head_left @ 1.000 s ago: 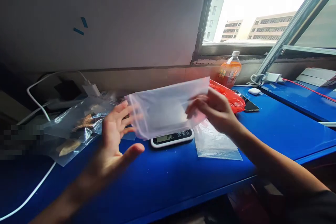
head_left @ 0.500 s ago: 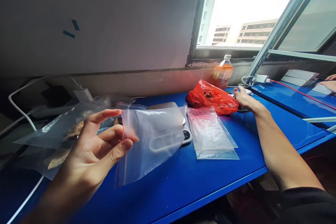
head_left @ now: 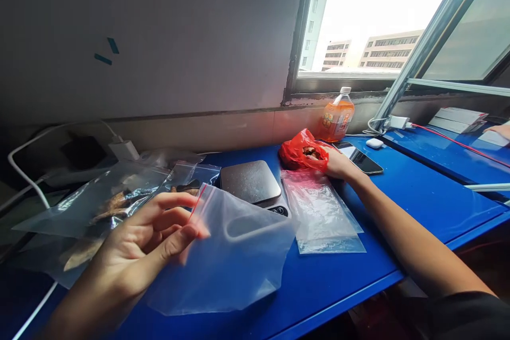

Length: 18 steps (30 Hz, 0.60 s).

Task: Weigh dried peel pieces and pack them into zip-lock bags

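One red bag (head_left: pixel 292 154), one scale (head_left: pixel 251 180), one zip bag (head_left: pixel 239 260) held up.
From where I'm standing I count at least two flat bags (head_left: pixel 319 212), at least two filled bags (head_left: pixel 137 191), one drink bottle (head_left: pixel 338 119), one phone (head_left: pixel 364 161), one small white case (head_left: pixel 374 143), two white chargers (head_left: pixel 124 149) and two blue strips (head_left: pixel 103 58) on the wall (head_left: pixel 191 37).

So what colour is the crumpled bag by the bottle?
The crumpled bag is red, clearest in the head view.

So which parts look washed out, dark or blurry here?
In the head view, the window is mostly washed out, the wall sinks into shadow at left, the left forearm looks soft, and part of the scale shows hazily through the held zip bag.
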Motion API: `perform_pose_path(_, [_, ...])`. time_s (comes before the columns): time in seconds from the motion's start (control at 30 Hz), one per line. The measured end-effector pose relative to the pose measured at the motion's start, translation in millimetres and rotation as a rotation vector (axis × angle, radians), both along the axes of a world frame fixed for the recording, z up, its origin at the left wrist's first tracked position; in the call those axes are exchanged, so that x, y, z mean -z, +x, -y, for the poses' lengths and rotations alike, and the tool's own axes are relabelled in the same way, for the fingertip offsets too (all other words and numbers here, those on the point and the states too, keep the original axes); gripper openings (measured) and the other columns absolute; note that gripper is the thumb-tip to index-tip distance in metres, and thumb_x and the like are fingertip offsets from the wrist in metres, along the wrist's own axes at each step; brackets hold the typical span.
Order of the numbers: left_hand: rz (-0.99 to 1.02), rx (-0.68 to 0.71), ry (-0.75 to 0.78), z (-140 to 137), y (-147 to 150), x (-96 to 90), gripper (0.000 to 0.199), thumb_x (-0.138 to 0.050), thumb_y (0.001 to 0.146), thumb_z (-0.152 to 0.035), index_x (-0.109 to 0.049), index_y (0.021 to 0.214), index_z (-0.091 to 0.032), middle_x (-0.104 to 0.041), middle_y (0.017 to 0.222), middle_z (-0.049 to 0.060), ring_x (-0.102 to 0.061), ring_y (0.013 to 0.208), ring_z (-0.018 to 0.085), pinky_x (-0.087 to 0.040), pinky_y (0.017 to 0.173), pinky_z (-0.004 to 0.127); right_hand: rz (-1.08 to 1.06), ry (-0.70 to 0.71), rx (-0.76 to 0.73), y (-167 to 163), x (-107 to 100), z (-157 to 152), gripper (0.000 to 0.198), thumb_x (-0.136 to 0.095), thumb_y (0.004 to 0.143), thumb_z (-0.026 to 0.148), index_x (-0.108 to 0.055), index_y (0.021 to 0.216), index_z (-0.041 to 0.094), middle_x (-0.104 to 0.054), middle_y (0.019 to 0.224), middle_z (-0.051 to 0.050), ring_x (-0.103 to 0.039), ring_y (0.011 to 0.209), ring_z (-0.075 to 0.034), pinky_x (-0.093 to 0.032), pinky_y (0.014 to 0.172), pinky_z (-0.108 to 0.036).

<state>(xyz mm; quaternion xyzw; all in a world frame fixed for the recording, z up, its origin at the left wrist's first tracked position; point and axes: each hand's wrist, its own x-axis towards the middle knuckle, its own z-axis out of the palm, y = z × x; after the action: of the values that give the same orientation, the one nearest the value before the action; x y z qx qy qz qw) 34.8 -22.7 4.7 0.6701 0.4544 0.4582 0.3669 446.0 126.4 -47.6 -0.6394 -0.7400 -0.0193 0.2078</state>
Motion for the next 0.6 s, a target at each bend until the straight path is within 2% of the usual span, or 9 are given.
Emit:
perform_pose_path(0.07, [-0.012,0.019,-0.01,1,3,0.3,0.025,-0.073,0.083,-0.043,-0.067,0.102,-0.028,-0.073,0.071,-0.001,-0.064,0.052,0.012,-0.056,0.049,0.019,0.041,-0.027,-0.016,-14,2,-2,0.038,-0.054,0.09,0.048,-0.067,0.121,0.031,-0.07,0.123,-0.003,-0.061,0.114,-0.027,-0.049,0.096,-0.037])
perform_pose_path(0.17, [-0.005,-0.023,-0.055,7,13,-0.8,0.024,-0.072,0.083,-0.046,-0.067,0.098,-0.029,-0.072,0.07,-0.002,-0.064,0.055,0.012,-0.053,0.053,0.018,0.106,-0.059,0.016,-22,-1,0,0.041,-0.053,0.091,0.044,-0.063,0.128,0.029,-0.065,0.132,-0.006,-0.057,0.122,-0.029,-0.047,0.101,-0.039])
perform_pose_path(0.27, [0.001,-0.033,-0.095,14,26,-4.1,0.023,-0.071,0.083,-0.049,-0.068,0.095,-0.029,-0.07,0.067,-0.003,-0.063,0.057,0.011,-0.05,0.054,0.017,0.167,-0.069,0.122,-21,-9,9,0.047,-0.052,0.091,0.04,-0.058,0.133,0.019,-0.061,0.134,-0.017,-0.055,0.123,-0.035,-0.046,0.099,-0.046])
perform_pose_path(0.37, [-0.011,-0.027,-0.101,17,31,-4.8,0.024,-0.068,0.084,-0.051,-0.069,0.093,-0.029,-0.07,0.065,-0.003,-0.062,0.058,0.013,-0.049,0.054,0.019,0.216,-0.101,0.219,-22,-17,20,0.038,-0.049,0.09,0.035,-0.065,0.118,0.013,-0.066,0.118,-0.023,-0.06,0.113,-0.038,-0.048,0.09,-0.048])
perform_pose_path(0.5, [-0.052,-0.071,-0.147,10,23,4.7,0.032,-0.072,0.078,-0.055,-0.067,0.094,-0.027,-0.07,0.066,-0.003,-0.059,0.054,0.014,-0.048,0.052,0.02,0.25,-0.204,0.198,-30,-20,27,0.027,-0.051,0.089,0.036,-0.071,0.094,0.018,-0.072,0.099,-0.014,-0.067,0.096,-0.03,-0.049,0.077,-0.036])
perform_pose_path(0.6, [-0.058,0.006,-0.201,3,16,13.7,0.036,-0.075,0.075,-0.057,-0.066,0.095,-0.027,-0.07,0.065,-0.004,-0.061,0.054,0.014,-0.049,0.052,0.019,0.243,-0.25,0.177,-34,-21,28,0.023,-0.053,0.087,0.028,-0.073,0.09,0.016,-0.074,0.092,-0.013,-0.068,0.089,-0.026,-0.046,0.071,-0.03])
